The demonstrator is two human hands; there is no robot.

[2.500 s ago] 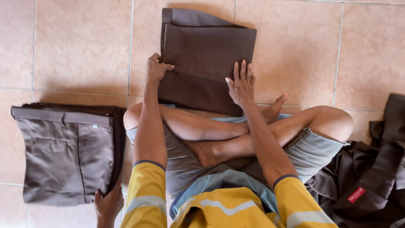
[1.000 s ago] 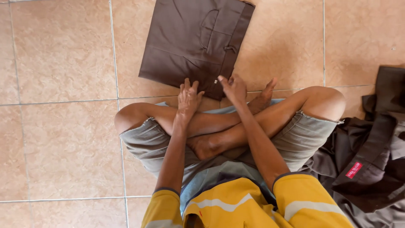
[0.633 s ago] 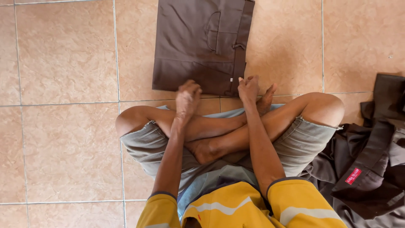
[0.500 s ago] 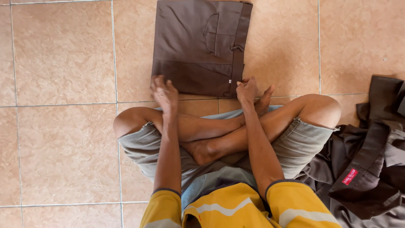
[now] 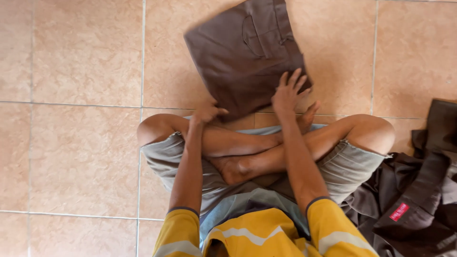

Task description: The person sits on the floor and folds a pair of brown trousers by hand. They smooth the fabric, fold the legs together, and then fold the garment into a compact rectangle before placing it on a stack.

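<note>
While our right hand (image 5: 287,93) presses flat, fingers spread, on the trousers (image 5: 247,52), our left hand (image 5: 207,113) pinches their near-left corner; they slant away rightward.

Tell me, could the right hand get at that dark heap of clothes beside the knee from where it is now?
Probably yes. The right hand rests on the folded brown trousers, and the dark heap lies just beyond the right knee, with nothing between them.

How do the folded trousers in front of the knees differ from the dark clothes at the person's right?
The folded trousers lie flat in a neat rectangle; the clothes pile is rumpled and loose. Both hands, left and right, touch the trousers; neither touches the pile. The trousers are brown, the pile darker, with a red tag. Both lie on the tiled floor.
</note>
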